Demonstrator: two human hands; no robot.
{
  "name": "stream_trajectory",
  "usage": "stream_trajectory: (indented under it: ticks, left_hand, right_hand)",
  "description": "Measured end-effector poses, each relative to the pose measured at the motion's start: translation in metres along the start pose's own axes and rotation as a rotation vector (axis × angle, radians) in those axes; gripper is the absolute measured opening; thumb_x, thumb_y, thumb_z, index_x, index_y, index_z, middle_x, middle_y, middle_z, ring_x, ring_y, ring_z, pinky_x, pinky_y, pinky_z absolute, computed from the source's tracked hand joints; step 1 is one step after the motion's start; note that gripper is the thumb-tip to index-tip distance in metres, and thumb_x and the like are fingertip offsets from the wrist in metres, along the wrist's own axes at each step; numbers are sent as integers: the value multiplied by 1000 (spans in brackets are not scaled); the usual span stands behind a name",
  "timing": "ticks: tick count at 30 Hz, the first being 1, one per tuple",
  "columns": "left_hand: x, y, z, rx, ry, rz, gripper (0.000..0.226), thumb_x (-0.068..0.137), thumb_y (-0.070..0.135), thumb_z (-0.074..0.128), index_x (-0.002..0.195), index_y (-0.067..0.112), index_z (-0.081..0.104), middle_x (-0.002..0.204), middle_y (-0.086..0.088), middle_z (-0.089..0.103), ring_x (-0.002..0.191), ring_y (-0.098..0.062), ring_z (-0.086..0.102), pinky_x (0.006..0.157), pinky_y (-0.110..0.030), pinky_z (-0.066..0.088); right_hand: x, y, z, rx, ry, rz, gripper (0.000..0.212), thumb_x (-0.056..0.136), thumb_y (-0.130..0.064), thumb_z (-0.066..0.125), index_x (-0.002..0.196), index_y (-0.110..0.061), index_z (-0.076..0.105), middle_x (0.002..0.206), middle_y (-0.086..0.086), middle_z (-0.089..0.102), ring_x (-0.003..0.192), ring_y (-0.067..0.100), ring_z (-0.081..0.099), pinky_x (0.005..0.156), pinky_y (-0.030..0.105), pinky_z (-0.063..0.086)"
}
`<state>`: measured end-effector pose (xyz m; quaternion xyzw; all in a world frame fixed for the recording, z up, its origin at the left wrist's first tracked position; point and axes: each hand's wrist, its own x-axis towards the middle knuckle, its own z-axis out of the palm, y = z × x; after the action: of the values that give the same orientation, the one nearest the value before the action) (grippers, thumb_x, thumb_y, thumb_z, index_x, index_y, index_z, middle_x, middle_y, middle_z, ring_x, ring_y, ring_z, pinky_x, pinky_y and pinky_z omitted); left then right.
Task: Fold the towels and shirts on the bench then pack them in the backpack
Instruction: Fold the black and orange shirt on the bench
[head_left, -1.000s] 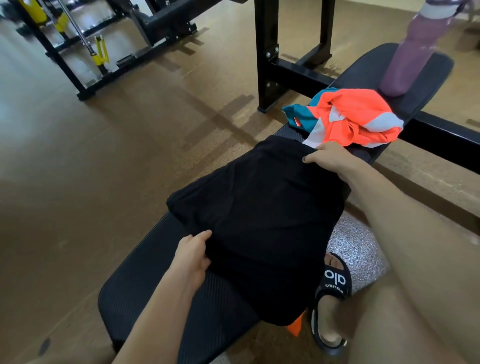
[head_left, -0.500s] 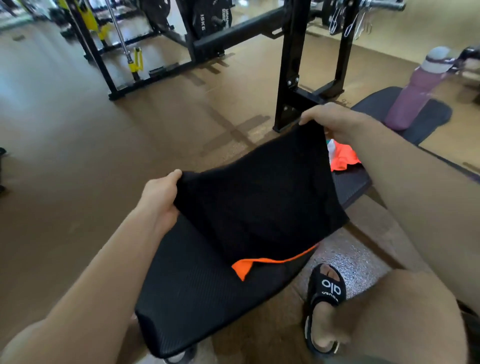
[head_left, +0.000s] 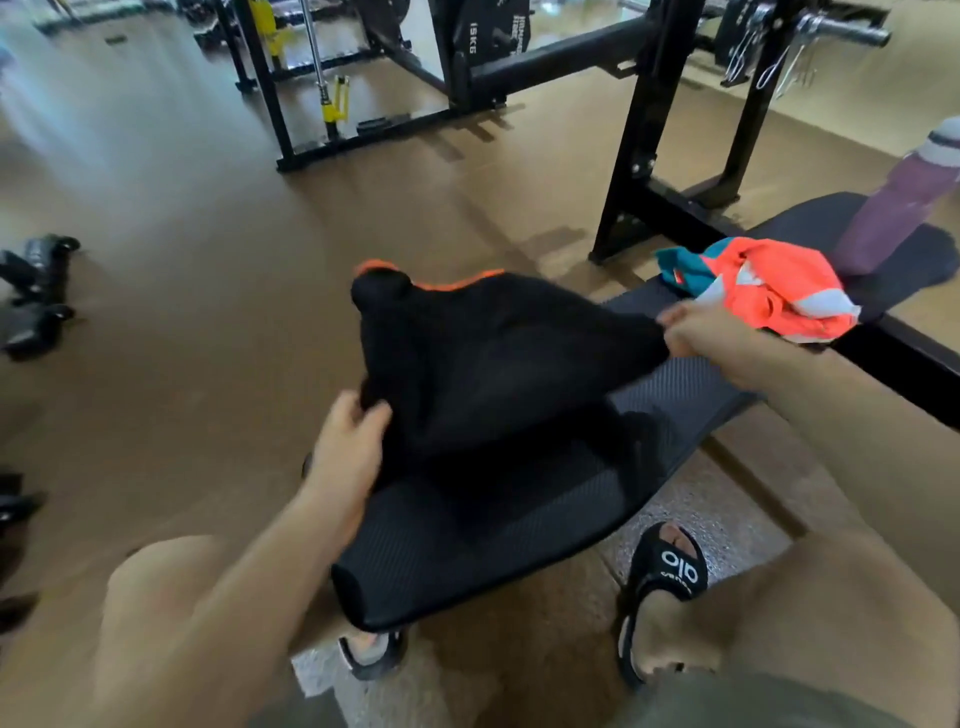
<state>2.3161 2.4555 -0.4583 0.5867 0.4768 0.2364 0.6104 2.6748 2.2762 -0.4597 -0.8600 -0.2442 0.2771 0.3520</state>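
A black shirt (head_left: 488, 358) with an orange hem is held up just above the black padded bench (head_left: 467, 561), its far edge flung away from me. My left hand (head_left: 348, 452) grips its near left corner. My right hand (head_left: 701, 332) pinches the shirt's right corner. Farther along the bench lies a crumpled orange, teal and white garment (head_left: 769, 291), right behind my right hand. The backpack is not in view.
A purple water bottle (head_left: 893, 208) stands on the bench's far end. A black rack frame (head_left: 649, 140) rises behind the bench. Dark gym gear (head_left: 36, 291) lies on the brown floor at the left. My sandalled feet (head_left: 670, 571) flank the bench.
The shirt, lying flat on the bench a second ago, was lifted by both hands. Its orange-hemmed edge has now swung from the near side to the far side.
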Motion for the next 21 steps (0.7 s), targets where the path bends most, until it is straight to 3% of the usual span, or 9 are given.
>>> stream_trajectory:
  ticks: [2, 4, 5, 8, 10, 13, 15, 19, 21]
  left_hand:
    - [-13, -66, -1, 89, -4, -159, 7, 99, 28, 57, 99, 30, 64, 102, -7, 72, 96, -30, 69, 83, -48, 56]
    - [-27, -113, 1, 159, 29, -322, 9, 104, 30, 52, 107, 25, 58, 88, -8, 62, 74, -26, 60, 62, -36, 46]
    - [-35, -125, 2, 159, 41, -379, 13, 105, 31, 50, 111, 21, 55, 87, -7, 59, 71, -23, 57, 58, -33, 42]
    - [-42, -139, 2, 68, 28, -435, 14, 103, 38, 53, 108, 25, 55, 109, -4, 64, 94, -24, 65, 75, -43, 58]
    - [-38, -137, 0, 16, 9, -460, 26, 95, 49, 61, 107, 27, 55, 116, -2, 64, 104, -25, 66, 89, -52, 58]
    - [-39, -131, -3, 48, -59, -450, 45, 85, 59, 67, 115, 29, 57, 119, 5, 65, 109, -22, 66, 95, -50, 57]
    - [-44, -130, -2, 59, -114, -413, 42, 87, 53, 66, 123, 32, 61, 123, 9, 69, 111, -18, 67, 99, -47, 55]
    - [-51, -130, 0, -8, -136, -441, 24, 90, 23, 66, 114, 24, 71, 110, 5, 77, 105, -21, 71, 100, -46, 54]
    - [-53, -130, -3, -1, -145, -438, 19, 86, 14, 68, 105, 15, 73, 101, -1, 79, 96, -23, 73, 91, -43, 57]
  right_hand:
    - [-17, 48, 27, -201, 22, 51, 23, 75, -6, 62, 98, -11, 63, 98, 11, 67, 90, 24, 60, 71, 28, 46]
    - [-31, 81, 43, -326, 0, 79, 23, 79, -5, 60, 101, -11, 60, 105, 10, 67, 96, 25, 60, 78, 30, 44]
    - [-35, 90, 45, -352, -13, 86, 23, 81, -5, 59, 102, -12, 59, 106, 10, 65, 98, 26, 59, 78, 31, 43]
    - [-39, 92, 46, -327, -20, 98, 28, 82, -13, 60, 108, -17, 55, 112, 5, 62, 104, 26, 59, 84, 34, 46]
    - [-36, 87, 49, -250, 26, 102, 33, 84, -21, 64, 115, -18, 54, 117, 3, 60, 108, 25, 58, 90, 36, 46]
    - [-36, 80, 59, -126, 93, 92, 43, 86, -40, 71, 118, -15, 58, 120, 2, 60, 109, 22, 56, 94, 38, 44]
    - [-39, 75, 65, -135, 120, 46, 49, 85, -51, 73, 117, -17, 59, 115, -4, 57, 106, 17, 53, 90, 36, 44]
    - [-37, 70, 71, -167, 158, -32, 23, 87, -28, 73, 106, -19, 63, 107, 2, 63, 101, 22, 56, 80, 30, 38]
    - [-37, 70, 70, -195, 146, -41, 13, 89, -19, 69, 100, -20, 61, 107, 4, 64, 97, 22, 54, 79, 30, 37]
